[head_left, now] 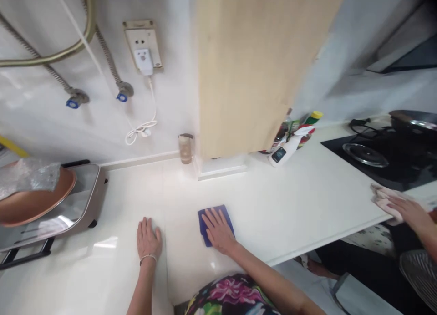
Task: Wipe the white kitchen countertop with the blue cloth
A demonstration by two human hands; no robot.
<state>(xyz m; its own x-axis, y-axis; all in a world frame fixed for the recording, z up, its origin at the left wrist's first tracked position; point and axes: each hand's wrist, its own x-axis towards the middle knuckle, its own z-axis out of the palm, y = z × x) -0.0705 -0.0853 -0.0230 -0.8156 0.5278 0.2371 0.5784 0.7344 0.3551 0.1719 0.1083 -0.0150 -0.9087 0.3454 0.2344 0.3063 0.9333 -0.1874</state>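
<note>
My right hand [218, 230] lies flat on a folded blue cloth [224, 213], pressing it against the white countertop [184, 265]. Its fingers are stretched out and slightly apart. To the left, my left hand [149, 238] rests palm down on the counter, bare of any object, with a bracelet at the wrist. A thin seam in the countertop runs between my two hands.
A co-worker's hand [404, 205] presses a pale cloth [384, 199] near the black stove [362, 146]. A white spray bottle [286, 150] stands among other bottles. At left sits an appliance [92, 192] bearing a copper-coloured pan [44, 208]. A beige cabinet [252, 69] hangs ahead.
</note>
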